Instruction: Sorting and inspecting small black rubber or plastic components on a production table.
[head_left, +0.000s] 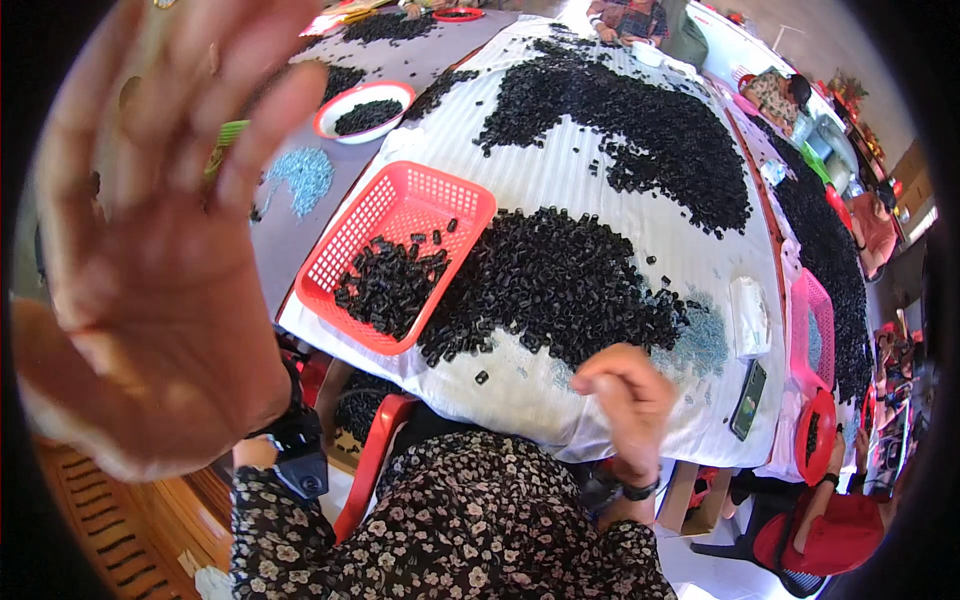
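My left hand [170, 300] is raised close up at the left, palm showing and fingers spread, holding nothing. It covers part of the grey table behind. My right hand [630, 395] hovers at the near edge of a heap of small black plastic pieces [560, 280], its fingers curled in toward the thumb. Whatever those fingers may hold is hidden. A red perforated plastic basket [325, 235], partly filled with the same black pieces, rests tilted against the heap's left side. Small light-blue pieces [700, 340] are scattered right of the heap. One loose black piece [482, 377] lies on the white cloth.
A larger spread of black pieces [640, 120] covers the far cloth. At the right lie a tissue pack [750, 318] and a phone [748, 400]; a pink basket [810, 330] stands beyond. A red-rimmed bowl [408, 93] is at far left. Other people work around the tables.
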